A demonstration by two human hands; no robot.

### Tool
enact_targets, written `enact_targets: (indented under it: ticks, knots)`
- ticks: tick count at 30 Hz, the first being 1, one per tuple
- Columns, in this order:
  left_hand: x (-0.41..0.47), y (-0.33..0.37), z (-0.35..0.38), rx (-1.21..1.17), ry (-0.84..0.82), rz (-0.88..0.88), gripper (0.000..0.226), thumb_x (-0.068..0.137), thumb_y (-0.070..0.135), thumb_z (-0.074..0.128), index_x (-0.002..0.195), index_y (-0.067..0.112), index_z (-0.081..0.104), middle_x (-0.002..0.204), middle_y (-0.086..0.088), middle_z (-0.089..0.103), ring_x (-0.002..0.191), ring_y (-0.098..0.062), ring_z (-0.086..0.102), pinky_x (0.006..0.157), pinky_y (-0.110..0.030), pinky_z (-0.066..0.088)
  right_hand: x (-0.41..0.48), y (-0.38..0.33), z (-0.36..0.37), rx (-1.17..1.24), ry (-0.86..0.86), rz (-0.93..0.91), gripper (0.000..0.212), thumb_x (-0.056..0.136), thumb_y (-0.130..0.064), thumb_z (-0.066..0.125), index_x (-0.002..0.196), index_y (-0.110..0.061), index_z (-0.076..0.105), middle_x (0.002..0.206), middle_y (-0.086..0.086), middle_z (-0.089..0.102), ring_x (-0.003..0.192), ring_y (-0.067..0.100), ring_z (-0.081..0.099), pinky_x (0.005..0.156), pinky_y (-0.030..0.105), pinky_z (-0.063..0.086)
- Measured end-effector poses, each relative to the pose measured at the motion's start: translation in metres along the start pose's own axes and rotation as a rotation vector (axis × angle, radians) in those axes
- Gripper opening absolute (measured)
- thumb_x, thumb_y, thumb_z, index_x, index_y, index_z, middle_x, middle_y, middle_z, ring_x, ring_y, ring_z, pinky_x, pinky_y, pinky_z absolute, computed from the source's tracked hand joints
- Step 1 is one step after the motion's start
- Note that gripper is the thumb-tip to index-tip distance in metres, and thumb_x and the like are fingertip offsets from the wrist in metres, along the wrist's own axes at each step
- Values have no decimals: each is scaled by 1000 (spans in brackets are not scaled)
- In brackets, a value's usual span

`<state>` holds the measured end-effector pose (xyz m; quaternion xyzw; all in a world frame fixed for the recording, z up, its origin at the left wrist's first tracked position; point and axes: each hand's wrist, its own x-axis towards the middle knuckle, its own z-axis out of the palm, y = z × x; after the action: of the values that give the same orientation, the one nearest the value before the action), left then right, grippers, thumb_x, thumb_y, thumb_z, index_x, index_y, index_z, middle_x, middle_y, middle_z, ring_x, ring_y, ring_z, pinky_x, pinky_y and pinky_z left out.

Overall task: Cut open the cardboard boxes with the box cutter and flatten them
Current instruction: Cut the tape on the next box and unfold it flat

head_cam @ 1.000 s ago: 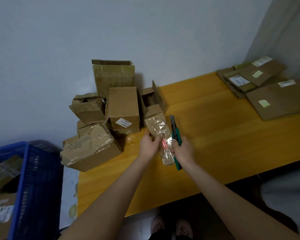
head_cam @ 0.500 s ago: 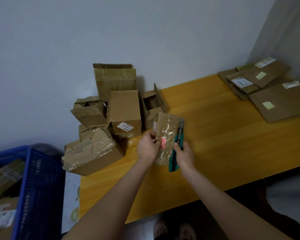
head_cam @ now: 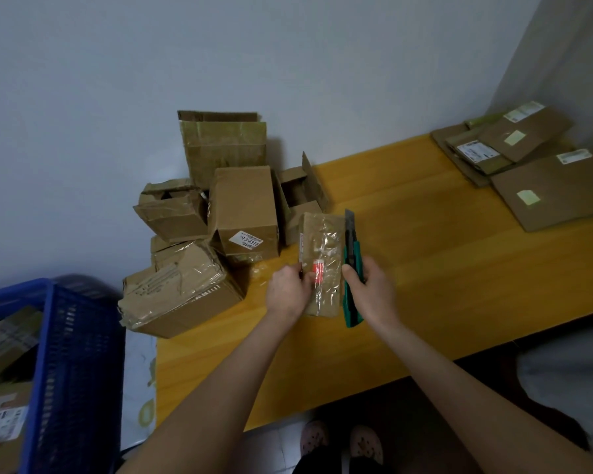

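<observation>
Holding cardboard boxes (head_cam: 6,340): blue crate (head_cam: 77,371).

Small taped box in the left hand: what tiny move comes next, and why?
Probably swing the blade of the box cutter onto the small taped box and slit its clear tape. The left hand pinches the box steady, the right hand grips the cutter right beside it, blade out, and the tape looks uncut.
</observation>
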<state>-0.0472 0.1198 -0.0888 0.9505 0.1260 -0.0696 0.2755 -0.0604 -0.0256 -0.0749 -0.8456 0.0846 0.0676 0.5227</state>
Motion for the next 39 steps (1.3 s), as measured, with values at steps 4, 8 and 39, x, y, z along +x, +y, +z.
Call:
enact_targets:
  ticks: [4, 8, 39]
  knots:
    - [-2, -4, 1, 15, 8, 26, 26, 97, 29, 54, 103, 8, 68, 104, -10, 65, 86, -22, 64, 75, -32, 53, -20, 0, -6, -92, -76, -8, 17, 97, -34, 51, 108, -21, 52, 87, 0, 62, 73, 12, 60, 65, 29, 53]
    - [-2, -1, -1, 47, -3, 42, 27, 98, 26, 52, 105, 5, 67, 110, -11, 58, 89, -22, 60, 74, -27, 46, -28, 1, -5, -96, -125, 40, 34, 97, -22, 48, 131, -19, 49, 90, -1, 61, 75, 12, 59, 57, 20, 47]
    - [-6, 15, 7, 19, 70, 57, 25, 98, 19, 51, 109, 2, 65, 115, -12, 56, 94, -26, 61, 69, -24, 42, -15, -31, -11, -827, -110, -130, 44, 98, -31, 46, 139, -28, 31, 93, 6, 67, 81, 28, 64, 64, 32, 47]
